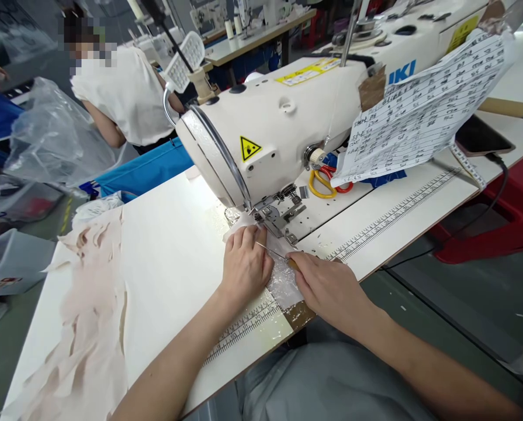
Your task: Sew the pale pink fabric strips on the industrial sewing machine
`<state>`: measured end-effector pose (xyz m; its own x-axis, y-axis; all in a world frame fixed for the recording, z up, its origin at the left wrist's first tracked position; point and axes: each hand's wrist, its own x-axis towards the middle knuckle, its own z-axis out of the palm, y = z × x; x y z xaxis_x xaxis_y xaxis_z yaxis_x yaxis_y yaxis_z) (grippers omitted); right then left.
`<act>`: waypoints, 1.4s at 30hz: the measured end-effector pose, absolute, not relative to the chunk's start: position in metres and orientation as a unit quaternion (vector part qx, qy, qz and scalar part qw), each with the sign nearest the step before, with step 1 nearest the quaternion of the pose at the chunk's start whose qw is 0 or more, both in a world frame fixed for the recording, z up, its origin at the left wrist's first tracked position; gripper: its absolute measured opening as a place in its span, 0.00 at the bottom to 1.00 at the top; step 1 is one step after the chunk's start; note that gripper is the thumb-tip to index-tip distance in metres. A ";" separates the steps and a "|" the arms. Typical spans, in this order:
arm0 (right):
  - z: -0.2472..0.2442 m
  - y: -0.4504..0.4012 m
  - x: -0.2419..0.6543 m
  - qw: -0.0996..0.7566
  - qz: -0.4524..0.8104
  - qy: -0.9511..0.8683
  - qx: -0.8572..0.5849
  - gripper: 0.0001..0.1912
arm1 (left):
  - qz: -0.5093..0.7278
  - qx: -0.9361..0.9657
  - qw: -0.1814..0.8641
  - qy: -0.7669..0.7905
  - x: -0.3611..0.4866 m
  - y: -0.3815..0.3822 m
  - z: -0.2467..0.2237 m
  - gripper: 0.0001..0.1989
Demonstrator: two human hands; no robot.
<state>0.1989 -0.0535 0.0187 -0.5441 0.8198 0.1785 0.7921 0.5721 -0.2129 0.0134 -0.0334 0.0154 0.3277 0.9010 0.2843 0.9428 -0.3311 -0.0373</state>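
Note:
A white sewing machine [270, 123] stands on the table, its needle area just beyond my hands. My left hand [246, 263] presses down on a pale piece of fabric [243, 222] at the presser foot, its fingers close together. My right hand [326, 283] is closed round the handle of a thin pointed metal tool [272, 251]. The tool's shaft reaches left to the fingers of my left hand. Beneath both hands lies shiny clear plastic [285, 286].
Pale pink fabric pieces [94, 304] lie along the table's left side. Scissors with yellow and red handles [325, 181] lie behind the needle area. A handwritten sheet [428, 111] and a phone [484, 135] are at the right. Another person [125, 93] is at the back left.

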 end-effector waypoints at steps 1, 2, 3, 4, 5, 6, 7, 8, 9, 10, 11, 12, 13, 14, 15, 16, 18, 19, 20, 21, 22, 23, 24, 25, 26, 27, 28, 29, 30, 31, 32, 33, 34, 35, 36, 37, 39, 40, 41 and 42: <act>0.018 -0.055 0.199 0.139 0.054 -0.875 -0.461 0.11 | -0.105 -0.810 0.103 -0.567 0.011 -0.032 0.015 0.22; 0.018 -0.056 0.199 0.150 0.053 -0.873 -0.461 0.11 | -0.104 -0.811 0.108 -0.565 0.009 -0.031 0.015 0.21; 0.018 -0.057 0.200 0.163 0.051 -0.871 -0.462 0.11 | -0.105 -0.811 0.112 -0.564 0.008 -0.030 0.015 0.21; 0.017 -0.059 0.200 0.174 0.049 -0.869 -0.461 0.11 | -0.107 -0.812 0.114 -0.563 0.007 -0.030 0.015 0.21; 0.017 -0.060 0.201 0.182 0.048 -0.867 -0.461 0.11 | -0.109 -0.812 0.114 -0.562 0.007 -0.030 0.016 0.21; 0.016 -0.061 0.202 0.187 0.050 -0.866 -0.461 0.11 | -0.112 -0.813 0.111 -0.561 0.008 -0.031 0.016 0.21; 0.016 -0.062 0.203 0.188 0.053 -0.866 -0.461 0.11 | -0.116 -0.816 0.107 -0.557 0.009 -0.033 0.016 0.20; 0.016 -0.062 0.203 0.188 0.056 -0.865 -0.461 0.11 | -0.119 -0.820 0.100 -0.551 0.011 -0.034 0.017 0.20; 0.016 -0.062 0.204 0.189 0.057 -0.865 -0.462 0.11 | -0.122 -0.825 0.094 -0.545 0.013 -0.037 0.017 0.19; 0.016 -0.063 0.204 0.191 0.057 -0.865 -0.461 0.10 | -0.124 -0.829 0.089 -0.538 0.016 -0.039 0.017 0.19; 0.016 -0.063 0.205 0.194 0.056 -0.865 -0.459 0.10 | -0.125 -0.832 0.084 -0.533 0.018 -0.040 0.017 0.19; 0.016 -0.063 0.205 0.199 0.057 -0.866 -0.456 0.10 | -0.125 -0.835 0.082 -0.530 0.020 -0.042 0.017 0.19; 0.017 -0.063 0.206 0.203 0.059 -0.865 -0.454 0.10 | -0.123 -0.836 0.082 -0.529 0.021 -0.043 0.017 0.19; 0.017 -0.063 0.208 0.208 0.063 -0.865 -0.453 0.10 | -0.121 -0.835 0.083 -0.530 0.021 -0.043 0.017 0.19; 0.017 -0.063 0.210 0.212 0.068 -0.864 -0.452 0.10 | -0.116 -0.834 0.085 -0.533 0.021 -0.043 0.017 0.19; 0.016 -0.063 0.212 0.218 0.070 -0.860 -0.456 0.10 | -0.111 -0.833 0.086 -0.534 0.021 -0.043 0.017 0.19; 0.015 -0.060 0.218 0.229 0.078 -0.848 -0.472 0.11 | -0.100 -0.833 0.089 -0.537 0.019 -0.042 0.017 0.19; 0.015 -0.058 0.222 0.236 0.086 -0.839 -0.482 0.11 | -0.096 -0.834 0.090 -0.536 0.019 -0.042 0.018 0.20; 0.014 -0.055 0.225 0.244 0.098 -0.830 -0.491 0.11 | -0.094 -0.835 0.091 -0.534 0.018 -0.042 0.018 0.20; 0.013 -0.053 0.228 0.254 0.113 -0.822 -0.497 0.10 | -0.092 -0.836 0.092 -0.533 0.019 -0.043 0.018 0.20; 0.013 -0.050 0.231 0.264 0.130 -0.813 -0.502 0.10 | -0.092 -0.836 0.094 -0.533 0.019 -0.043 0.018 0.20; 0.012 -0.048 0.233 0.272 0.147 -0.807 -0.503 0.10 | -0.094 -0.835 0.096 -0.534 0.020 -0.044 0.018 0.20; 0.011 -0.047 0.235 0.280 0.161 -0.801 -0.504 0.10 | -0.096 -0.834 0.097 -0.535 0.021 -0.044 0.018 0.20; 0.011 -0.046 0.236 0.285 0.171 -0.797 -0.504 0.10 | -0.097 -0.832 0.098 -0.537 0.022 -0.045 0.018 0.21; 0.010 -0.046 0.236 0.290 0.177 -0.794 -0.505 0.10 | -0.098 -0.831 0.098 -0.539 0.023 -0.045 0.018 0.21; 0.009 -0.046 0.236 0.294 0.179 -0.791 -0.505 0.10 | -0.099 -0.831 0.098 -0.539 0.024 -0.046 0.018 0.21; 0.009 -0.046 0.236 0.299 0.179 -0.790 -0.505 0.10 | -0.097 -0.831 0.097 -0.538 0.024 -0.046 0.017 0.21; 0.008 -0.047 0.235 0.304 0.177 -0.788 -0.505 0.10 | -0.095 -0.833 0.096 -0.537 0.024 -0.046 0.017 0.21; 0.007 -0.047 0.235 0.308 0.175 -0.787 -0.505 0.10 | -0.092 -0.834 0.096 -0.535 0.024 -0.047 0.016 0.21; 0.007 -0.048 0.235 0.311 0.174 -0.786 -0.505 0.10 | -0.089 -0.836 0.096 -0.534 0.024 -0.047 0.016 0.21; 0.006 -0.048 0.234 0.312 0.173 -0.786 -0.505 0.10 | -0.087 -0.836 0.096 -0.533 0.024 -0.047 0.016 0.21; 0.005 -0.049 0.234 0.313 0.172 -0.786 -0.505 0.10 | -0.086 -0.837 0.096 -0.532 0.024 -0.047 0.016 0.21; 0.004 -0.049 0.235 0.315 0.169 -0.786 -0.505 0.10 | -0.087 -0.836 0.097 -0.533 0.024 -0.047 0.016 0.21; 0.003 -0.049 0.235 0.318 0.166 -0.786 -0.503 0.10 | -0.088 -0.836 0.097 -0.533 0.024 -0.047 0.016 0.21; 0.002 -0.049 0.235 0.323 0.164 -0.786 -0.501 0.10 | -0.089 -0.835 0.099 -0.533 0.025 -0.047 0.016 0.20; 0.001 -0.048 0.235 0.327 0.162 -0.786 -0.498 0.10 | -0.089 -0.835 0.101 -0.534 0.025 -0.048 0.017 0.20; 0.000 -0.048 0.236 0.337 0.159 -0.787 -0.493 0.10 | -0.085 -0.834 0.105 -0.534 0.026 -0.048 0.018 0.20; -0.001 -0.048 0.236 0.340 0.157 -0.786 -0.491 0.10 | -0.084 -0.834 0.106 -0.535 0.026 -0.048 0.018 0.20; -0.001 -0.047 0.236 0.343 0.156 -0.786 -0.491 0.10 | -0.083 -0.833 0.107 -0.536 0.026 -0.048 0.018 0.20; -0.001 -0.047 0.235 0.344 0.155 -0.786 -0.490 0.10 | -0.082 -0.833 0.108 -0.536 0.026 -0.048 0.018 0.20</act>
<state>0.2355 -0.0473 -0.0013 -0.2829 0.8766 0.3893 0.6638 0.4719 -0.5803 0.0262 -0.0485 0.0184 0.4110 0.8756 0.2537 0.9114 -0.4011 -0.0922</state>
